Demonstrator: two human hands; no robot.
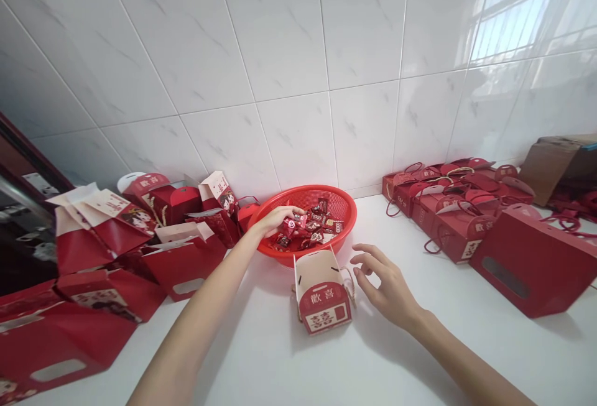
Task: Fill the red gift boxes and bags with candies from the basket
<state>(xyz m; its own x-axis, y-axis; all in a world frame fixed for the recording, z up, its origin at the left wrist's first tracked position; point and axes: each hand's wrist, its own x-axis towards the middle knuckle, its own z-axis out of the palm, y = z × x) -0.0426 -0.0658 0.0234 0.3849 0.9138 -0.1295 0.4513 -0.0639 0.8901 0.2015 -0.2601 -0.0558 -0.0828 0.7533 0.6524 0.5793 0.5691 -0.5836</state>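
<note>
My left hand (pixel 275 221) reaches over the rim of a red plastic basket (pixel 347 207), its fingers closed on a pink-red wrapped candy (pixel 293 224). Under and around it lie several more wrapped candies (pixel 324 222) in red and dark brown. In front of the basket stands a small red gift box (pixel 323 306) with its top flaps up, a cream inside and a rope handle on each side. My right hand (pixel 385 281) hovers just right of this box, fingers apart and curved, holding nothing.
Several red gift boxes (pixel 186 269) with unfolded tops crowd the left side. On the right, rows of closed red boxes (pixel 459 226) with cord handles stand beside a larger red box (pixel 532 263). A brown cardboard box (pixel 550 166) sits behind them, near the tiled wall (pixel 298 39).
</note>
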